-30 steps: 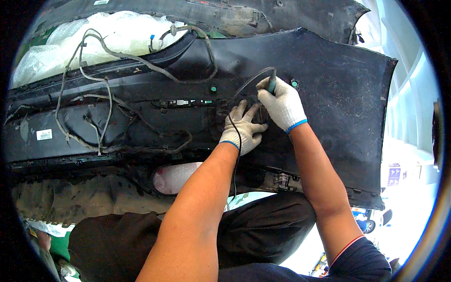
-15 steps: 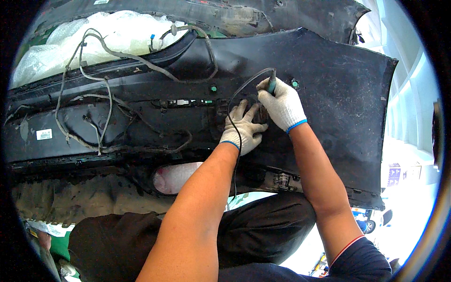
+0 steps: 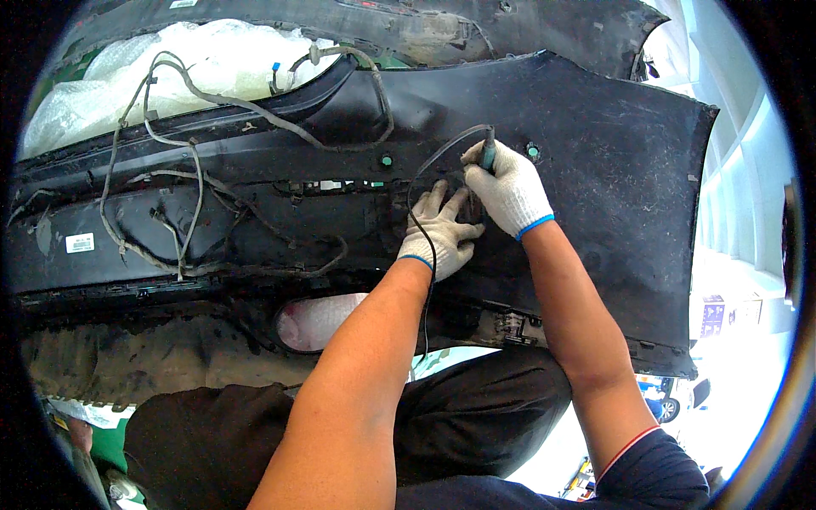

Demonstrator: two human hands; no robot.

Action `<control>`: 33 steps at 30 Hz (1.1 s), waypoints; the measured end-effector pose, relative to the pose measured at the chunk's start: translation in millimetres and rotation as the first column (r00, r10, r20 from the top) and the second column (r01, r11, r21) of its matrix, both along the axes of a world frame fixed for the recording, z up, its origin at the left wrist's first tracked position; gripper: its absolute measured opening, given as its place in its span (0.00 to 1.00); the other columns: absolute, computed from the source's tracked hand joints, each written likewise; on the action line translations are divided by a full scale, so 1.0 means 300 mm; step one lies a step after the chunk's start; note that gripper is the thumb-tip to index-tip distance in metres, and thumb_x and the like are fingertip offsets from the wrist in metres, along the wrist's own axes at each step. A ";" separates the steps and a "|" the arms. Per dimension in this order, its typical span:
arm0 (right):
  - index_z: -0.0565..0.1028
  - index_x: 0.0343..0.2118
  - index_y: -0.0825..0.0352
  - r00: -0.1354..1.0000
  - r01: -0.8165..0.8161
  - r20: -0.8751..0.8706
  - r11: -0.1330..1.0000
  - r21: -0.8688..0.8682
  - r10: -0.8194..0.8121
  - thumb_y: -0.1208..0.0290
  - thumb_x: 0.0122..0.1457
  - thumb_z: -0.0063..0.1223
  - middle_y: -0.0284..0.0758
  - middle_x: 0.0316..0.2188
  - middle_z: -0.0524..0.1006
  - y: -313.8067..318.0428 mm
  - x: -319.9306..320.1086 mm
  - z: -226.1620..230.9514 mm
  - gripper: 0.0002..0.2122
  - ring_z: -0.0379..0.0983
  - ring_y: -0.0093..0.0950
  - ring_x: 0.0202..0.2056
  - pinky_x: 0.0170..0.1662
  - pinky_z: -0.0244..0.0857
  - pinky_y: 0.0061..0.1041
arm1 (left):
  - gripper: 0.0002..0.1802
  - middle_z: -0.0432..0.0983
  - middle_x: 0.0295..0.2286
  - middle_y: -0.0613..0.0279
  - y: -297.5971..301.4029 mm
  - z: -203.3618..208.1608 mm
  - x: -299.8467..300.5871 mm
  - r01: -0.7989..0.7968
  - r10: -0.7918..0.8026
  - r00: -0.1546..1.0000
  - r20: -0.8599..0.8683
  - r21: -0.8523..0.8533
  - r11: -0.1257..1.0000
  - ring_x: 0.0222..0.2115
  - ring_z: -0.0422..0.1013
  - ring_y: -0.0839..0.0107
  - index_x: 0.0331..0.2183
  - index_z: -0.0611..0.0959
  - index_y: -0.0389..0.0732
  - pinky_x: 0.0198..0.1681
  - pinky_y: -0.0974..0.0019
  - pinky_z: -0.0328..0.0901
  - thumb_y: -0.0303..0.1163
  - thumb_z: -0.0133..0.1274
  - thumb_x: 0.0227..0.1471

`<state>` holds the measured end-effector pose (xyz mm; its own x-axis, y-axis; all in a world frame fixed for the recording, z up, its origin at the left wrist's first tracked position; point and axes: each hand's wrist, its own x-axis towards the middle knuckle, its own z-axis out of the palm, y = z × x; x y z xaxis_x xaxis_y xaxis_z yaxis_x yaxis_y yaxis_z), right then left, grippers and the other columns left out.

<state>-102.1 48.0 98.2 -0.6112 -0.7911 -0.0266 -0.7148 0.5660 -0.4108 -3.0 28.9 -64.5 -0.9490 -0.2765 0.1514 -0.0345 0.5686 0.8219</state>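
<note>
A large black car bumper (image 3: pixel 612 204) lies spread out before me, its inner side up. My left hand (image 3: pixel 438 229), in a white knit glove, rests flat on it with fingers spread. Just right of and beyond it, my gloved right hand (image 3: pixel 510 187) closes round a pen-shaped corded tool (image 3: pixel 488 155) with a teal grip, like a soldering iron. Its black cord (image 3: pixel 416 212) rises from the top, loops left and drops across my left hand. The tool's lower end is hidden by my fingers.
A grey wiring harness (image 3: pixel 200 161) sprawls over the bumper's left half. Bubble wrap (image 3: pixel 187 64) shows through the opening behind, and another dark bumper (image 3: pixel 544 30) lies beyond. Below my left wrist is an oval opening (image 3: pixel 316 323). Part of another person (image 3: pixel 81 433) appears at lower left.
My right hand and the tool have shifted very slightly left, and the tool stands a little more upright. My left hand has kept its place.
</note>
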 end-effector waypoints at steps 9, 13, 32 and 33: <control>0.82 0.43 0.65 1.000 0.008 0.016 1.000 -0.003 -0.007 0.71 0.62 0.60 0.40 0.30 0.83 -0.002 0.000 -0.002 0.08 0.82 0.30 0.30 0.38 0.77 0.34 | 0.22 0.55 0.75 0.54 0.000 -0.002 -0.001 -0.002 0.002 1.000 -0.005 -0.014 1.000 0.77 0.42 0.36 0.55 0.90 0.73 0.78 0.32 0.40 0.50 0.63 0.58; 0.82 0.43 0.65 1.000 0.006 0.012 1.000 -0.002 -0.006 0.71 0.62 0.60 0.39 0.30 0.83 -0.002 0.001 -0.002 0.08 0.82 0.30 0.30 0.38 0.76 0.34 | 0.22 0.55 0.75 0.54 -0.006 0.005 0.003 0.006 -0.006 1.000 -0.001 -0.027 1.000 0.77 0.43 0.37 0.55 0.90 0.73 0.78 0.32 0.40 0.50 0.62 0.58; 0.83 0.44 0.64 0.997 0.074 -0.015 0.997 -0.029 -0.074 0.70 0.63 0.63 0.36 0.33 0.85 -0.002 0.012 0.027 0.08 0.81 0.26 0.34 0.44 0.76 0.31 | 0.21 0.54 0.76 0.56 -0.011 0.020 0.008 0.014 -0.014 0.999 0.031 0.006 1.000 0.78 0.42 0.38 0.54 0.90 0.73 0.79 0.33 0.41 0.47 0.63 0.59; 0.83 0.44 0.64 0.998 0.067 0.000 0.998 -0.016 -0.067 0.70 0.63 0.63 0.36 0.33 0.85 0.002 0.008 0.023 0.08 0.81 0.26 0.36 0.45 0.76 0.31 | 0.21 0.54 0.76 0.56 -0.011 0.020 0.009 0.010 -0.010 0.999 0.035 0.007 1.000 0.78 0.42 0.38 0.55 0.90 0.73 0.79 0.33 0.41 0.47 0.63 0.59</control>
